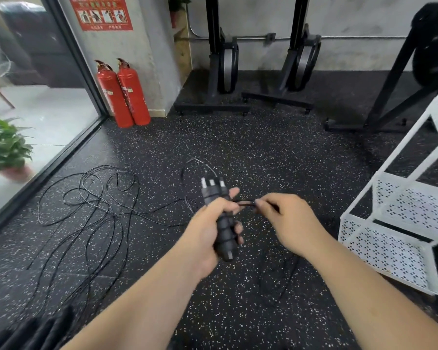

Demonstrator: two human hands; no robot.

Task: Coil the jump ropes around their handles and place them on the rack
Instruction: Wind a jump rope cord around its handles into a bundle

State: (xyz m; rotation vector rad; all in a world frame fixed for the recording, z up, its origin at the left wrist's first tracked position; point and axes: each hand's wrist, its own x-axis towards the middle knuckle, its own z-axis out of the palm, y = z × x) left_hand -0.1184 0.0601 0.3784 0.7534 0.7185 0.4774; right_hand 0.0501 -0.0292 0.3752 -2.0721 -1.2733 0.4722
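Head view: handles half inside left hand

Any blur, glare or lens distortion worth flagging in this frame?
Head view: the wide-angle lens bows the white rack and door frame near the edges; the cord above the handles is smeared by motion; daylight through the glass at left washes out the plant.

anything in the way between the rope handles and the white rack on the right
Nothing visible. The handles are held up in the air, and only speckled floor shows between them and the white rack on the right. Their cord is not yet coiled, and the other loose ropes lie to the left, off that path.
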